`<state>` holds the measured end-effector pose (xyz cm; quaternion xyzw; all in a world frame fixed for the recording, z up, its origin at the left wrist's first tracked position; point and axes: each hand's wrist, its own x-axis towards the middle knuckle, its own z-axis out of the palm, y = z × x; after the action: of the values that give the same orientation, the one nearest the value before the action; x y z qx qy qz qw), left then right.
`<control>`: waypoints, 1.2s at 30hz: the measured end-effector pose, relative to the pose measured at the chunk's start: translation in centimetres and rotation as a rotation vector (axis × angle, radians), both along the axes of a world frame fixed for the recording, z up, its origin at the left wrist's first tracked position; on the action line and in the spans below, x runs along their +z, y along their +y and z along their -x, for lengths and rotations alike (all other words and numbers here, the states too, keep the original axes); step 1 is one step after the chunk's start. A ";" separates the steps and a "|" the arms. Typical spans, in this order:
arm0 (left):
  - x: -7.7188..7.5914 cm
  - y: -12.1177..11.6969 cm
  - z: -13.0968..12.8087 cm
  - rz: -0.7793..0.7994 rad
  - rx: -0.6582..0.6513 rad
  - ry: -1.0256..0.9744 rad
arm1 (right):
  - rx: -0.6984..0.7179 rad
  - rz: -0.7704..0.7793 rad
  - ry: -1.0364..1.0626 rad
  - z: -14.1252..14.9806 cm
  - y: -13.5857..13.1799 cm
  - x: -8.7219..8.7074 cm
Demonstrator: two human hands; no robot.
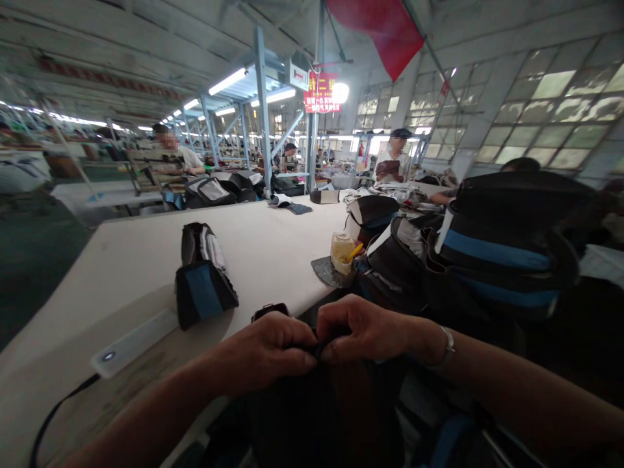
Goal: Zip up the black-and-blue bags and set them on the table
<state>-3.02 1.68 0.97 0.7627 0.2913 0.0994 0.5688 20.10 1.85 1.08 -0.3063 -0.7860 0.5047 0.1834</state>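
My left hand point(273, 348) and my right hand point(363, 328) are close together near the table's front edge. Both have thumb and fingers pinched on the top edge of a dark bag piece point(326, 416), which hangs down below them. Its lower part is in deep shadow, with a brownish strip faintly showing. Behind my left hand a small dark part with a metal buckle point(270, 311) peeks out. Further left on the table stands a black bag piece with a blue panel point(205, 289). A bracelet point(447, 344) circles my right wrist.
The white table point(263, 247) bears a power strip point(134, 341) with a black cord at left. A jar point(342, 250) with a yellow-handled tool stands on a grey scrap. Stacked black-and-blue bag pieces point(497, 250) rise at right. Several people work behind, one person point(392, 159) standing.
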 end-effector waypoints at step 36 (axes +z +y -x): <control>-0.3 -2.5 -0.2 -0.183 0.274 0.026 | -0.028 -0.174 -0.135 1.1 -1.5 -0.1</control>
<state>-2.78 -0.83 0.63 0.7656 0.3898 0.1923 0.4744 19.02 0.36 1.00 -0.3336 -0.8329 0.4103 0.1630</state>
